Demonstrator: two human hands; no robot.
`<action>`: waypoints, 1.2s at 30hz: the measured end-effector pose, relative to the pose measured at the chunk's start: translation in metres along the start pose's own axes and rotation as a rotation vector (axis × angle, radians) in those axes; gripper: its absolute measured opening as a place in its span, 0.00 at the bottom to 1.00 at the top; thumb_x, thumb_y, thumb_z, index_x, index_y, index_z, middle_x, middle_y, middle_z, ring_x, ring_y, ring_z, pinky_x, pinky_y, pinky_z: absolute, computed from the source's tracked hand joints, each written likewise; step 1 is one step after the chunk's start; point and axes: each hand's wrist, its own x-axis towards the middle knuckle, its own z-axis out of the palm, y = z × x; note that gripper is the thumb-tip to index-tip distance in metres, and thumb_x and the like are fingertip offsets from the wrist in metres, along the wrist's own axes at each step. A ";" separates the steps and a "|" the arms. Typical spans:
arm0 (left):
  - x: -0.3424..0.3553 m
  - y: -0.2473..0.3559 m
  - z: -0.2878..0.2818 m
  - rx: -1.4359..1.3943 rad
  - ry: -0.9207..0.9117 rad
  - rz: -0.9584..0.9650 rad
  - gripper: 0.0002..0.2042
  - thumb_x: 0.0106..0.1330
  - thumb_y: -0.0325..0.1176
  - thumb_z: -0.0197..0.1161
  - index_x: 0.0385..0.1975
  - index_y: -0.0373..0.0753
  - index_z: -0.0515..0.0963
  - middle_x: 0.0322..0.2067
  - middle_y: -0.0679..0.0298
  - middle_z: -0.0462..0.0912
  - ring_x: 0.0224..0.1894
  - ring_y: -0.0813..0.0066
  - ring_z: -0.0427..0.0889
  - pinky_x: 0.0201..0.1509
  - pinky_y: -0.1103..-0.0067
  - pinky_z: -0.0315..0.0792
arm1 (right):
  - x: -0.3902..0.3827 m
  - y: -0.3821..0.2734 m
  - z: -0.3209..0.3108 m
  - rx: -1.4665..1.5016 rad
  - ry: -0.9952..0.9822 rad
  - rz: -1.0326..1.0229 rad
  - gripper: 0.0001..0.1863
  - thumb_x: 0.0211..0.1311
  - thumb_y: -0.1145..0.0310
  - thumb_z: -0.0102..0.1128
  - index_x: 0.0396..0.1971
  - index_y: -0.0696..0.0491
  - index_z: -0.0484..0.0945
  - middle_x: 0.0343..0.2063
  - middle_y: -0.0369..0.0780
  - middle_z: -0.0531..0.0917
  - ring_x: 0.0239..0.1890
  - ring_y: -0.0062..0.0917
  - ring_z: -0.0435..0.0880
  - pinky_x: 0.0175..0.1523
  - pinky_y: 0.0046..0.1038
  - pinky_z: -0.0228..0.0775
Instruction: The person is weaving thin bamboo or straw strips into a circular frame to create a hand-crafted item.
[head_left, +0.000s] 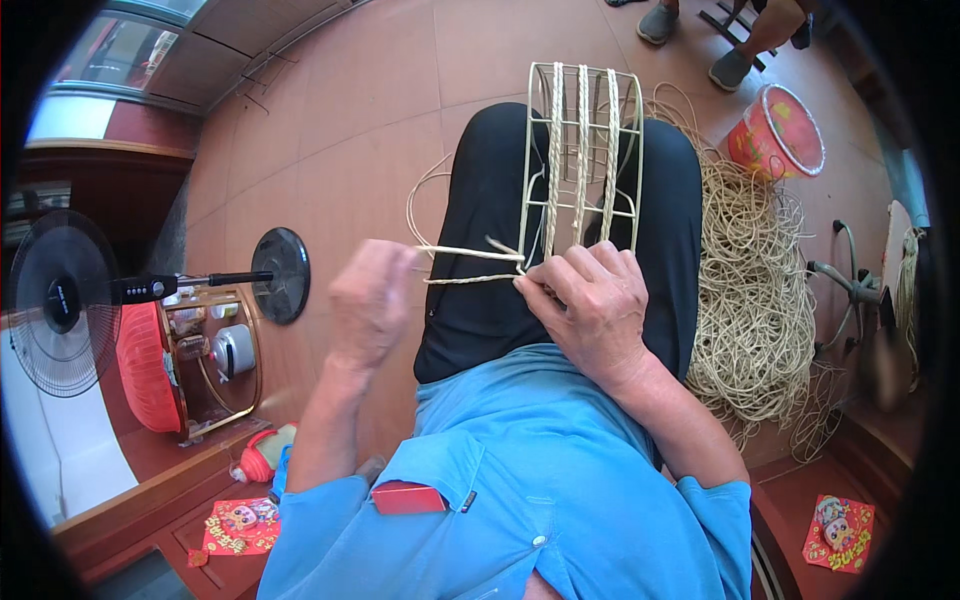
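A pale metal wire frame (638, 150) rests on my lap between my knees. Three bands of braided straw-coloured cord (583, 130) run along its length. My right hand (592, 300) is closed at its near end, thumb and fingertips pinching the cord at the left edge. From that spot a strand of cord (470, 253) stretches left to my left hand (375, 300), which is fisted and blurred by motion. Below it, a shorter twisted strand (470, 280) sticks out over my thigh. The frame's near corner is hidden under my right hand.
A large heap of loose cord (750, 300) lies right of my leg, beside a red bucket (780, 135). At left stand a fan (65, 305) with a round black base (281, 275) and a small shelf with a pot (233, 350). Another person's feet (730, 70) are at the far right.
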 end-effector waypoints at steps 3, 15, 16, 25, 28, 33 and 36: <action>-0.003 -0.069 -0.036 0.201 0.129 -0.257 0.08 0.80 0.31 0.66 0.39 0.34 0.81 0.32 0.51 0.82 0.34 0.47 0.83 0.41 0.58 0.76 | 0.000 0.001 -0.001 -0.006 0.005 -0.008 0.15 0.61 0.62 0.79 0.25 0.46 0.77 0.25 0.33 0.74 0.32 0.29 0.76 0.40 0.35 0.63; -0.022 0.043 0.068 -0.156 -0.028 0.141 0.12 0.72 0.27 0.71 0.53 0.38 0.85 0.44 0.55 0.84 0.44 0.57 0.88 0.46 0.66 0.84 | 0.019 -0.003 -0.014 -0.044 -0.115 -0.032 0.13 0.62 0.61 0.78 0.41 0.46 0.82 0.31 0.35 0.78 0.35 0.30 0.79 0.42 0.36 0.67; -0.021 0.044 0.074 -0.124 -0.029 0.164 0.11 0.71 0.28 0.72 0.51 0.39 0.85 0.42 0.57 0.84 0.42 0.59 0.88 0.43 0.66 0.84 | 0.022 -0.002 -0.016 -0.042 -0.136 -0.050 0.15 0.62 0.61 0.77 0.45 0.46 0.82 0.34 0.35 0.79 0.37 0.30 0.80 0.43 0.36 0.69; -0.046 0.079 0.084 0.182 -0.458 0.004 0.03 0.75 0.32 0.64 0.39 0.41 0.80 0.31 0.58 0.87 0.31 0.60 0.91 0.31 0.65 0.83 | 0.056 0.003 -0.030 -0.062 -0.393 -0.254 0.19 0.61 0.66 0.74 0.52 0.46 0.83 0.37 0.35 0.85 0.45 0.33 0.83 0.52 0.39 0.73; -0.037 0.079 0.101 0.036 -0.700 0.037 0.06 0.75 0.30 0.62 0.46 0.37 0.81 0.37 0.50 0.89 0.39 0.50 0.93 0.39 0.59 0.85 | 0.064 0.010 -0.028 -0.013 -0.546 -0.280 0.18 0.61 0.64 0.73 0.52 0.45 0.88 0.34 0.37 0.89 0.44 0.33 0.85 0.53 0.39 0.74; -0.031 0.085 0.166 -0.758 -0.277 -0.240 0.17 0.74 0.29 0.61 0.59 0.33 0.78 0.56 0.43 0.86 0.60 0.36 0.86 0.62 0.57 0.82 | 0.077 0.019 -0.025 0.030 -0.595 -0.340 0.13 0.61 0.62 0.72 0.46 0.46 0.90 0.31 0.37 0.89 0.43 0.34 0.84 0.54 0.41 0.72; -0.021 0.093 0.173 -0.868 -0.232 -0.321 0.16 0.78 0.30 0.60 0.61 0.32 0.76 0.62 0.48 0.81 0.64 0.55 0.85 0.66 0.61 0.80 | 0.079 0.023 -0.024 0.038 -0.645 -0.354 0.10 0.61 0.62 0.72 0.41 0.47 0.90 0.29 0.36 0.88 0.42 0.34 0.83 0.54 0.42 0.71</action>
